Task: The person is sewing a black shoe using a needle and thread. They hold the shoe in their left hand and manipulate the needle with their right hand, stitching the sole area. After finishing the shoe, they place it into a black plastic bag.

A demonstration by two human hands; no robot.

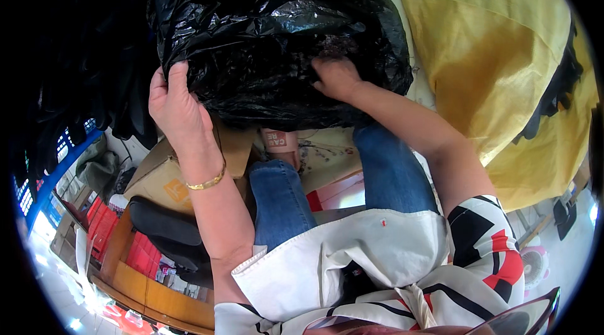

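Note:
A large, shiny black plastic bag (277,17) lies with its mouth spread wide across the surface in front of me. My left hand (178,105) pinches the bag's near left rim between thumb and fingers and holds it up. Inside the mouth, my right hand (338,78) reaches in from the right, its fingers curled in. Beside those fingers is a patch of dark, crumpled-looking stuff (333,45). What the right fingers hold, if anything, is too dark to make out.
A yellow fabric sack (484,52) with black items showing stands at the right. Many black pieces (94,77) hang at the left above a blue crate (47,174). By my left forearm are a cardboard box (167,178) and a wooden frame (160,294). A white apron (352,244) covers my lap.

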